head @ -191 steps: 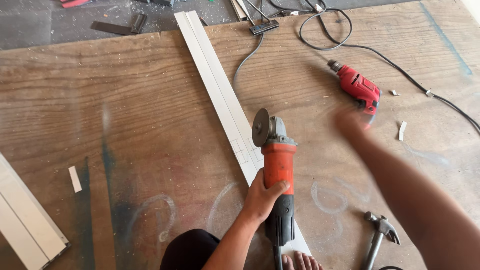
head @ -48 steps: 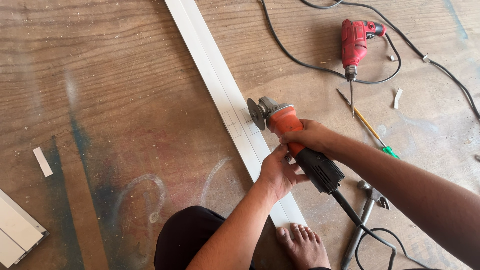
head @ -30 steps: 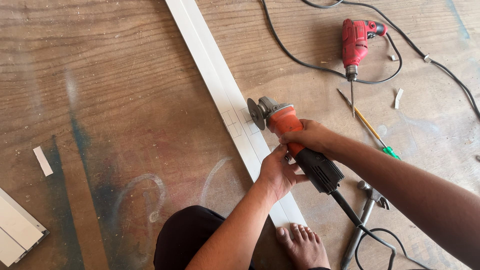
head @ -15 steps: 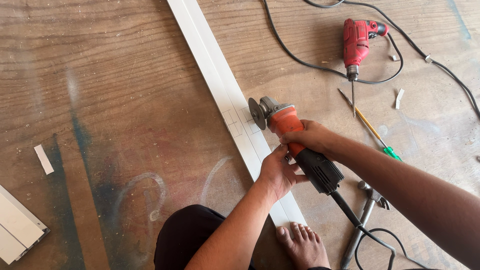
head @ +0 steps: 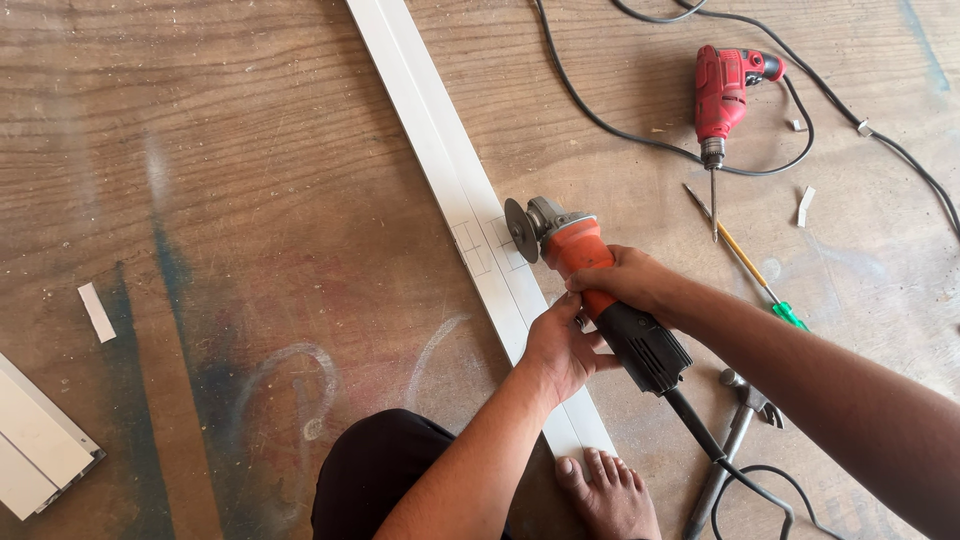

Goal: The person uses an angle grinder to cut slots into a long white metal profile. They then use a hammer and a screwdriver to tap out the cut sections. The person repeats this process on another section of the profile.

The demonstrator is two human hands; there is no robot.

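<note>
An orange and black angle grinder [head: 585,275] lies across a long white profile strip [head: 440,170] that runs from the top down to my foot. My right hand [head: 625,282] grips the grinder's orange body. My left hand [head: 562,348] presses on the strip just below the grinder, fingers touching the tool's black rear. The grinder's disc [head: 520,230] stands upright over pencilled rectangles [head: 487,247] drawn on the strip.
A red drill [head: 722,100] with a black cable lies at upper right. A green-handled screwdriver [head: 752,272] and a hammer [head: 735,440] lie to the right. White offcuts [head: 40,445] sit at lower left. My bare foot [head: 610,492] rests on the strip's end.
Six seconds ago only my left hand held the grinder and my right hand swung free. Now both hands are on it. Over the last second and a half nothing has visibly moved.
</note>
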